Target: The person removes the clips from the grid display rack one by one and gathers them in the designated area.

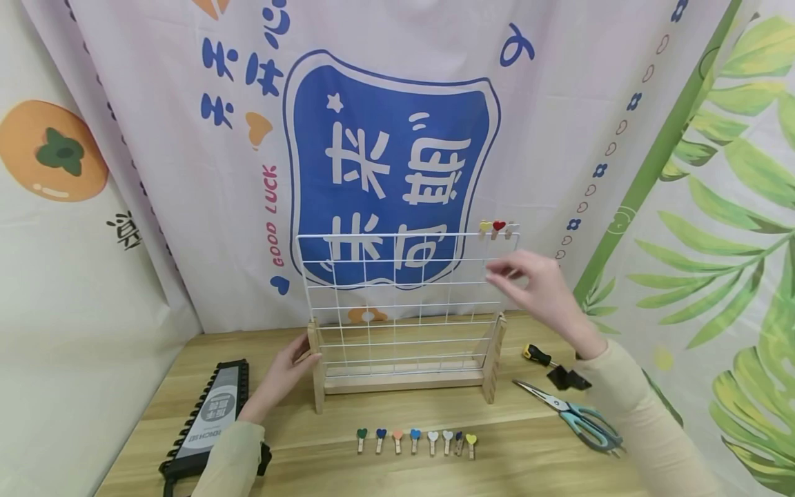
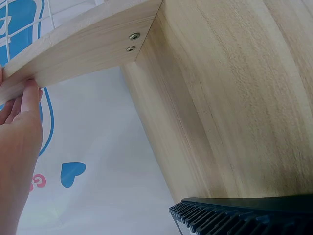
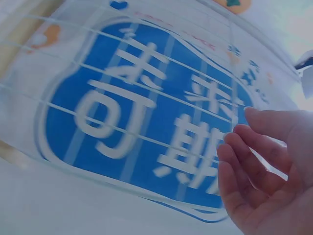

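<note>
A white wire grid rack point(image 1: 397, 304) stands upright between two wooden side posts. My left hand point(image 1: 287, 369) holds the left wooden post point(image 1: 317, 373), and the left wrist view shows its fingers against the wood point(image 2: 83, 58). Near the grid's upper right, my right hand point(image 1: 528, 279) hovers with loosely bent fingers and nothing between them; the right wrist view shows this hand point(image 3: 269, 171) too. Three small heart clothespins, yellow point(image 1: 485, 226), red point(image 1: 499, 226) and white point(image 1: 512, 228), sit on the top wire at the right. Several more heart clothespins point(image 1: 415, 439) lie in a row before the rack.
On the wooden table point(image 1: 298, 455), a black and grey power strip point(image 1: 211, 414) lies at the left. Scissors point(image 1: 574, 417) with blue-grey handles and a yellow-black screwdriver point(image 1: 537, 355) lie at the right. A printed curtain point(image 1: 236, 207) hangs behind the rack.
</note>
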A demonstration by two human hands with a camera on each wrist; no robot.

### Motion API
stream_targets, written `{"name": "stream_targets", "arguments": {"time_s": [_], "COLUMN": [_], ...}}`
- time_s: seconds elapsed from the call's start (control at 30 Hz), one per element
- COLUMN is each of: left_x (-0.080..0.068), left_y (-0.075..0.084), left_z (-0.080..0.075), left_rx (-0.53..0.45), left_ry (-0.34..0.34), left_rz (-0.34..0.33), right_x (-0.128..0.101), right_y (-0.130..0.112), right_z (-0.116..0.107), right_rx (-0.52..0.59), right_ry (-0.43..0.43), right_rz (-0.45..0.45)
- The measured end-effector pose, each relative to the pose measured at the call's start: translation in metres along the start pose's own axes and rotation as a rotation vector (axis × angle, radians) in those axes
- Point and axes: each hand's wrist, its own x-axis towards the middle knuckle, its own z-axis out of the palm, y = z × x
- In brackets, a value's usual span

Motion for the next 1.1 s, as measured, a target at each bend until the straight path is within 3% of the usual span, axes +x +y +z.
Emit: {"name": "stream_targets", "arguments": {"time_s": [0.13,0.27,0.77,1.1], "left_x": [0.000,0.000,-0.001,0.000], "left_y": [0.001,0.001,0.000,-0.001], "left_z": [0.000,0.000,0.002,0.002], "left_rx": [0.009,0.017,0.024,0.004], "left_ry": [-0.001,0.000,0.014,0.010], "left_rz": [0.003,0.002,0.006,0.012], "right_x": [0.027,0.044,0.074,0.079], "right_y": [-0.003,-0.001,0.017,0.017], "right_z": [-0.021,-0.032,-0.030,-0.029], "right_rx": [-0.040,-0.070,-0.131,-0.124], "right_ry": [0.079,0.093,-0.118,-0.131], "right_rz": [-0.028,-0.029,0.021,0.013]}}
